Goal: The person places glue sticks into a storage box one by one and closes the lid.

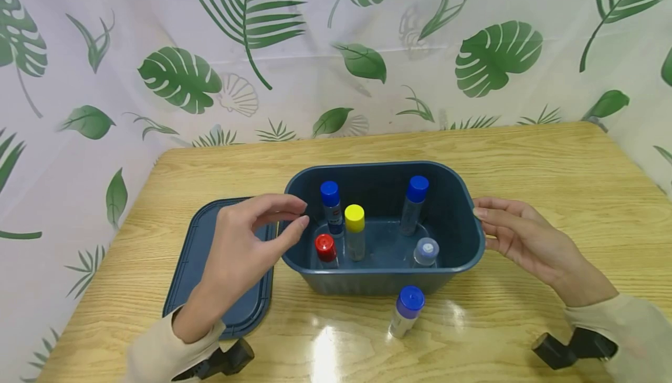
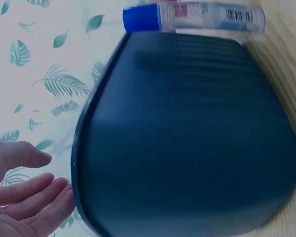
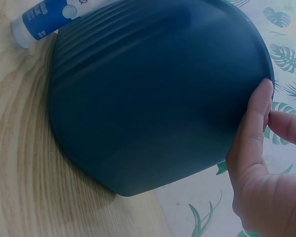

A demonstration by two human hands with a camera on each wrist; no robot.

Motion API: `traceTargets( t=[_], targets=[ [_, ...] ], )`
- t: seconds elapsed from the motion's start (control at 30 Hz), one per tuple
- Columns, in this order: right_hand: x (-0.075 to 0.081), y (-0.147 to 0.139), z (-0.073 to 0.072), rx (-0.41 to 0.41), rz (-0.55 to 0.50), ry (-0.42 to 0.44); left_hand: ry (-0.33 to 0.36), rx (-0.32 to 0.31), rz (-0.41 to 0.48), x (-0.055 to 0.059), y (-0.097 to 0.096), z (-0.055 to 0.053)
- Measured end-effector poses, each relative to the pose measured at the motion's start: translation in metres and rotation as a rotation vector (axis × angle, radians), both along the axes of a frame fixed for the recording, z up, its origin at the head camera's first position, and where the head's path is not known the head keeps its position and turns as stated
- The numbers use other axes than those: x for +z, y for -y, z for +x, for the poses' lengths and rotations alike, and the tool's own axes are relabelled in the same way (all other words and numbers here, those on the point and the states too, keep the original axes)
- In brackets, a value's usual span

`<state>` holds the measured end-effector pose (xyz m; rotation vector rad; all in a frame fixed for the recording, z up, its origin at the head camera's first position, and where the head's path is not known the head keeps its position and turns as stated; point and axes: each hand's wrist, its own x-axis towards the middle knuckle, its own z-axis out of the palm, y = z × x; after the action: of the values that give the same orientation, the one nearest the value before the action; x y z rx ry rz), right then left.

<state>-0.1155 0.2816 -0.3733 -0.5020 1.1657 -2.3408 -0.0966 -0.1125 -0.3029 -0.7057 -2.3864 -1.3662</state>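
Observation:
A dark blue plastic box point(image 1: 378, 282) stands on the table, holding several clear capped tubes that look like glue sticks. Two have blue caps point(image 1: 330, 194), one a yellow cap point(image 1: 354, 218), one a red cap point(image 1: 325, 248) and one a pale cap point(image 1: 426, 250). Another blue-capped tube point(image 1: 406, 313) stands outside, before the front wall. My left hand point(image 1: 262, 237) is at the left rim with thumb and fingers parted; in the left wrist view its fingertips point(image 2: 64, 186) are right at the rim. With thumb and fingers, my right hand point(image 1: 517, 234) pinches the right rim.
The box's dark blue lid point(image 1: 244, 307) lies flat on the wooden table point(image 1: 567, 179), left of the box and partly under my left forearm. A leaf-patterned cloth point(image 1: 294, 97) hangs behind the table and at its sides.

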Motion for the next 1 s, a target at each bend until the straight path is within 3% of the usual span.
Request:
traceTargets(
  t=[0.47, 0.8, 1.0],
  targets=[
    [0.002, 0.001, 0.0, -0.001, 0.005, -0.006, 0.01, -0.174, 0.092, 0.001, -0.019, 0.02],
    [0.003, 0.0, -0.001, -0.019, 0.027, 0.005, 0.077, -0.324, 0.144, -0.002, -0.034, 0.032],
    [0.003, 0.0, 0.0, -0.026, 0.03, 0.007, 0.129, -0.382, 0.134, -0.006, -0.044, 0.036]
  ],
)
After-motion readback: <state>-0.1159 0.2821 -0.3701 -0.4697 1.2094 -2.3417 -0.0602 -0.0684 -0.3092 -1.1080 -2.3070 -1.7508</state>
